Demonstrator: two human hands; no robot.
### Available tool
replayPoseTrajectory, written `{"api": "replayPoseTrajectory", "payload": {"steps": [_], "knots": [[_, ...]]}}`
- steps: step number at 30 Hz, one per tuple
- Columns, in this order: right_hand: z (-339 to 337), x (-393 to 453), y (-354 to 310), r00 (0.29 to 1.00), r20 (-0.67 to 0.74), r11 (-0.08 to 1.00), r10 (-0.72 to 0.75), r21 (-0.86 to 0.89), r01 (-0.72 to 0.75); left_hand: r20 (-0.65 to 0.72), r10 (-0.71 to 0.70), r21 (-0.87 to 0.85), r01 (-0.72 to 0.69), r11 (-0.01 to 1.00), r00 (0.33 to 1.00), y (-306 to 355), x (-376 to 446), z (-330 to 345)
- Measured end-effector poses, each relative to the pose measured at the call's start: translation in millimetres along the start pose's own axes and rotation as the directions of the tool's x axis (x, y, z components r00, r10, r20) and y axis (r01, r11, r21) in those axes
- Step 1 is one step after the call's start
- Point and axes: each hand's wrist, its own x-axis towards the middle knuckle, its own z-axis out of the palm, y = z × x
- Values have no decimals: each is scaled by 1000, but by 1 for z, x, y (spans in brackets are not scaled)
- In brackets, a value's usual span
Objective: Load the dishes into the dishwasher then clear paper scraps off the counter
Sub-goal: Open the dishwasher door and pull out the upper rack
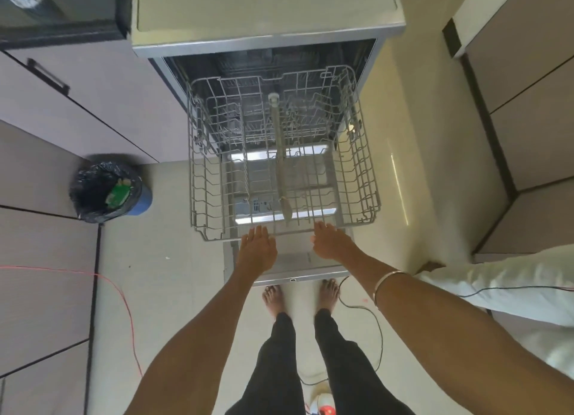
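Both hands, left hand [257, 247] and right hand [330, 242], touch the empty rack's [198, 178] front edge with fingers out flat, holding nothing.

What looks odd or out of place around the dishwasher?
Loose cables lie on the floor: a red one at the left and a black one beside the feet, which could trip someone. The rack is pulled out and holds no dishes.

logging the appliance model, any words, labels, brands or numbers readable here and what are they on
None can be read.
Dishwasher door: a small dark mark on its front edge, too small to read.
Door's inner face: a pale printed label, too blurred to read.
Green packet in the bin: any print is blurred.
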Motion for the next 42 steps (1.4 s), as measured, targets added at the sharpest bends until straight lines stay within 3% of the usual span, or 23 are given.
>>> {"api": "replayPoseTrajectory", "payload": {"steps": [5, 11, 16, 19, 26, 34, 42], "knots": [[-21, -25, -5, 998, -33, 995, 59, 81, -56, 2, -74, -27, 74, 997, 997, -1, -26, -14], [-22, -54, -22, 999, -52, 998, 0, 67, 3, -64, -19, 81, 24, 996, 998, 16, -54, -26], [-21, -74, -25, 993, -114, 987, 38, 159, -19, -49, 10, 67, -7, 998, 999, 38, -62, -42], [-28, -86, -20, 995, -94, 993, 17, 120, -5, -70, 48, 64, -43, 997, 996, 52, -69, -49], [-43, -104, -15, 976, -215, 991, 8, 132, 21, -61, 19, 48, -17, 999, 998, 57, -86, -46], [-53, -113, -18, 960, -255, 994, -111, -21, 110, -118, -44, 7, 45, 999, 992, 64, -100, -51], [-63, -112, -27, 941, -195, 943, -278, -240, 229, -199, -155, -116, 134, 984, 968, 58, -118, -53]]}}
